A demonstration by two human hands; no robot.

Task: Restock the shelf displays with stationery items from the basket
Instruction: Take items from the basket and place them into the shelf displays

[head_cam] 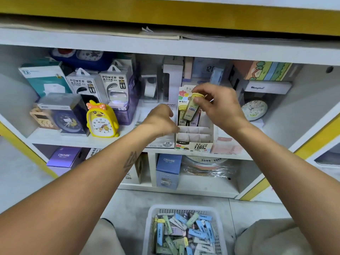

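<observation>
My right hand (219,105) pinches a yellow lead-refill case (192,107) by its cap, tilted above the back row of a white display box (195,142) with cardboard dividers on the middle shelf. A few cases stand in the back row; the front cells hold nothing. My left hand (161,120) rests against the box's left side with fingers curled; whether it grips anything is hidden. A white basket (150,218) on the floor holds several pastel cases (185,232).
A yellow duck clock (101,120), power bank boxes (83,83) and a purple bin (131,100) crowd the shelf's left. A round clock (254,109) stands at the right. Purple and blue boxes fill the lower shelf. My knees flank the basket.
</observation>
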